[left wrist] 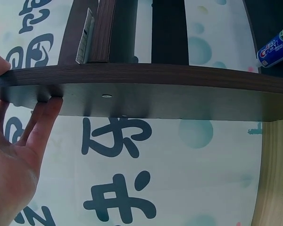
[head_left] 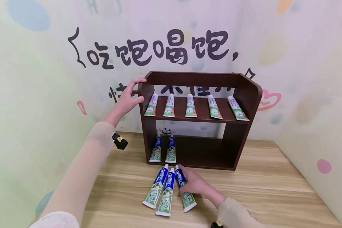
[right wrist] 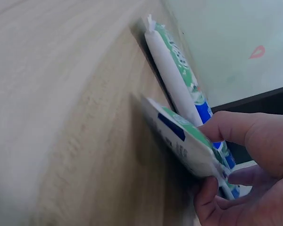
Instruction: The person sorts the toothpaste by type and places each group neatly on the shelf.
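My left hand (head_left: 126, 102) holds the upper left side panel of a dark brown two-tier shelf (head_left: 194, 78). In the left wrist view its thumb and fingers lie on opposite faces of that panel (left wrist: 179, 99). Just in front of the shelf, my right hand (head_left: 196, 182) pinches a blue and green toothpaste tube (head_left: 189, 202). The right wrist view shows this tube (right wrist: 179, 143) tilted, its flat end raised off the table. Two like tubes, one at left (head_left: 153, 193) and one in the middle (head_left: 166, 199), lie beside it on the table.
On the upper tier, several white and green tubes (head_left: 190, 106) lie in a spaced row. Two blue and green tubes (head_left: 171, 150) lie at the left of the lower tier. The wood-grain table (head_left: 276, 186) meets a wall (head_left: 171, 19) with black lettering.
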Demonstrator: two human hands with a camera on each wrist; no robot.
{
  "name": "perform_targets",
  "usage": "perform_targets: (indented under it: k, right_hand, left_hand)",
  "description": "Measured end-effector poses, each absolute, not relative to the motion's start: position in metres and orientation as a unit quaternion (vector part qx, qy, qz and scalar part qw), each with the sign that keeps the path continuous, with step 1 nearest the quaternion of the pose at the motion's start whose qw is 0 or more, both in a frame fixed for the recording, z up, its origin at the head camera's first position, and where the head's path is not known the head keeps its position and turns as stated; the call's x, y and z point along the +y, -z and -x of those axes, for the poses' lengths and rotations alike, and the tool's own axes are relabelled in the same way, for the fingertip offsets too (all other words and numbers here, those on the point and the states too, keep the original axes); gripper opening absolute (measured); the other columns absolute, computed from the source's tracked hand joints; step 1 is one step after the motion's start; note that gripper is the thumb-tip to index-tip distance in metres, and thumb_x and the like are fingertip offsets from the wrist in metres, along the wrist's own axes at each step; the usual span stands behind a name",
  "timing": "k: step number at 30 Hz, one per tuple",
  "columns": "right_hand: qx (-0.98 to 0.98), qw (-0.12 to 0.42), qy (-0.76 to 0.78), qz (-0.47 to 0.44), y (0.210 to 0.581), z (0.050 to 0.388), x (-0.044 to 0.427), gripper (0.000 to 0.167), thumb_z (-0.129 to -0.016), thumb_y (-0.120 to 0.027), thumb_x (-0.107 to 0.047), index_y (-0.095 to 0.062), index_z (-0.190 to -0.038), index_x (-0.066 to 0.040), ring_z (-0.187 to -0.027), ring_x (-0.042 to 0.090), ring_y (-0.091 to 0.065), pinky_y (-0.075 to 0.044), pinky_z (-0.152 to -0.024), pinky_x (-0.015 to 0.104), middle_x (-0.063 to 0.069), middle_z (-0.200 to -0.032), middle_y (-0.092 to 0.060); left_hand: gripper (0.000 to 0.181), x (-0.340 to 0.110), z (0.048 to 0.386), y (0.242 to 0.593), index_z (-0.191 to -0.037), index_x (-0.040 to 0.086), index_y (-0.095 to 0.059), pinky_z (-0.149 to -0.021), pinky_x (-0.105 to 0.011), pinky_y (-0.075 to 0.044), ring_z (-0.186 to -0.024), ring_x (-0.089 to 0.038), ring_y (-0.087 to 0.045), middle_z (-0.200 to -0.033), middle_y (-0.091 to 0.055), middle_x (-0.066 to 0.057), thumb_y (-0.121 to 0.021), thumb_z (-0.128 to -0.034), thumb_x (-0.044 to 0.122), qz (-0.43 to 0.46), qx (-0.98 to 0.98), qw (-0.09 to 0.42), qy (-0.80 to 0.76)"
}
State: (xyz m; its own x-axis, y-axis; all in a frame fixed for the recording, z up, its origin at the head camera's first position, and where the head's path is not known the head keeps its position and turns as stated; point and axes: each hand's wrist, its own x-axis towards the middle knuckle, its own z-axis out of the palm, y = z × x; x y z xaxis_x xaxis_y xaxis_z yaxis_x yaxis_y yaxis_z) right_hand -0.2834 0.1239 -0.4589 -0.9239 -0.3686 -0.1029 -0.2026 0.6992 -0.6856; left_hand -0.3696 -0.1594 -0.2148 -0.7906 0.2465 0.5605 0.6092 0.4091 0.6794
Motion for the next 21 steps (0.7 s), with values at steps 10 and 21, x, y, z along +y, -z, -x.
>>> perform_targets:
  k: [10, 21]
  right_hand:
    - [0.912, 0.130, 0.353, 0.164, 0.457, 0.287, 0.137, 0.093, -0.070, -0.082, -0.017, -0.037, -0.151, -0.008, -0.083, 0.019, -0.063, -0.054, -0.070, 0.037, 0.016, -0.109, -0.067]
    - [0.875, 0.182, 0.419, 0.158, 0.460, 0.288, 0.147, 0.090, -0.078, -0.080, -0.011, -0.031, -0.153, -0.008, -0.068, 0.018, -0.066, -0.055, -0.053, 0.033, 0.013, -0.089, -0.069]
  left_hand:
    - [0.059, -0.163, 0.383, 0.221, -0.143, 0.014, -0.043, -0.103, -0.055, -0.036, -0.124, -0.036, -0.046, -0.162, -0.031, 0.000, -0.054, -0.0861, 0.003, 0.258, -0.819, 0.192, 0.476]
    - [0.058, -0.170, 0.404, 0.231, -0.140, 0.025, -0.047, -0.098, -0.051, -0.040, -0.120, -0.031, -0.048, -0.158, -0.034, 0.014, -0.056, -0.0858, 0.007, 0.266, -0.812, 0.205, 0.477]
